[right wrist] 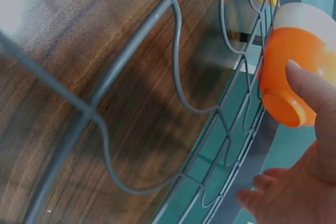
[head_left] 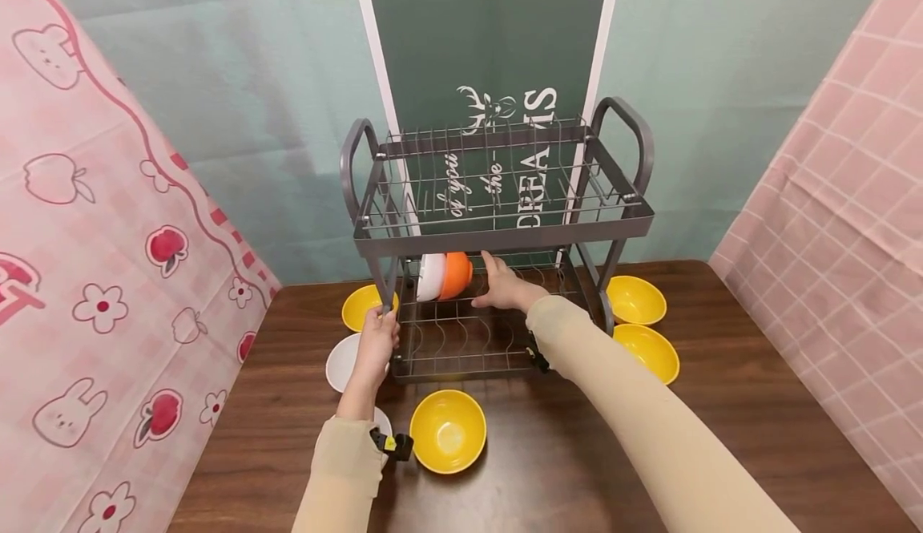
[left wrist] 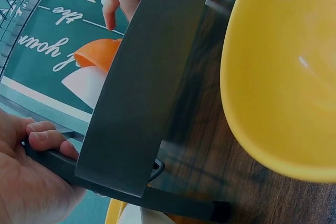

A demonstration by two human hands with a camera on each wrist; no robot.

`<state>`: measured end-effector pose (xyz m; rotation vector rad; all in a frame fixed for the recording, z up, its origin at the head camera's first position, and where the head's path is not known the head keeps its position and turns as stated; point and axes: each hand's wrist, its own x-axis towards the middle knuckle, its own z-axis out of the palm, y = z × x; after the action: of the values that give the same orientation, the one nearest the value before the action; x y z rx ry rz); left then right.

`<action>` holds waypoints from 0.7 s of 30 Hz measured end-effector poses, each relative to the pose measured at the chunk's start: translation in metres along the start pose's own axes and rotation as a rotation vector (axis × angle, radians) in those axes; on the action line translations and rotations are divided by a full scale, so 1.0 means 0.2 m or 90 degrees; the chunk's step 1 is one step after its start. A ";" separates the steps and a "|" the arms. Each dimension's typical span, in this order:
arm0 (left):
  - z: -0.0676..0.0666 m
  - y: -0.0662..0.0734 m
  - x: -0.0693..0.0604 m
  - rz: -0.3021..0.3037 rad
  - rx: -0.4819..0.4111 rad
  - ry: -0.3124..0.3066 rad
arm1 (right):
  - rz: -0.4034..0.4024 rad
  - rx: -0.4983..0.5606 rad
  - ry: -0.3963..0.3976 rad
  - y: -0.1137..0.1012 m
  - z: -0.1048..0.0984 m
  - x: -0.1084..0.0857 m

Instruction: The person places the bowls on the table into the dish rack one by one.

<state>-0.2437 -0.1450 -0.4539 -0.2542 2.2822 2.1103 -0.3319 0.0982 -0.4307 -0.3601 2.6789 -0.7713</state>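
Note:
A grey two-tier dish rack [head_left: 497,240] stands on the table. My left hand [head_left: 376,345] grips its left front post, with fingers wrapped round the bar in the left wrist view. On the left of the lower tier an orange and white bowl [head_left: 456,275] rests tipped on its side; whether it is one bowl or two nested, I cannot tell. Just right of it, inside the lower tier, is my right hand [head_left: 505,286], fingers spread and holding nothing. In the right wrist view the thumb [right wrist: 310,85] overlaps the orange part, while the head view shows a gap.
In front of the rack sits a yellow bowl [head_left: 449,432]. Left of the rack are another yellow bowl [head_left: 360,307] and a white bowl [head_left: 342,363], with a further white one partly behind my left wrist. Two yellow bowls [head_left: 636,300] lie on the right. Fabric hangs around the table.

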 end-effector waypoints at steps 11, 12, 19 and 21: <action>0.00 0.00 0.00 0.008 -0.010 0.001 | 0.003 -0.024 -0.053 -0.02 -0.01 -0.10; 0.00 0.00 0.00 0.007 -0.011 0.002 | 0.000 -0.025 -0.057 -0.02 -0.01 -0.11; 0.00 0.00 0.00 0.003 -0.008 0.004 | -0.022 0.002 -0.064 -0.01 0.00 -0.20; 0.00 0.00 0.00 0.001 -0.009 0.002 | -0.025 0.011 -0.066 -0.01 0.00 -0.23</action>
<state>-0.2442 -0.1455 -0.4542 -0.2567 2.2713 2.1288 -0.2893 0.1118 -0.4196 -0.4371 2.5737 -0.7648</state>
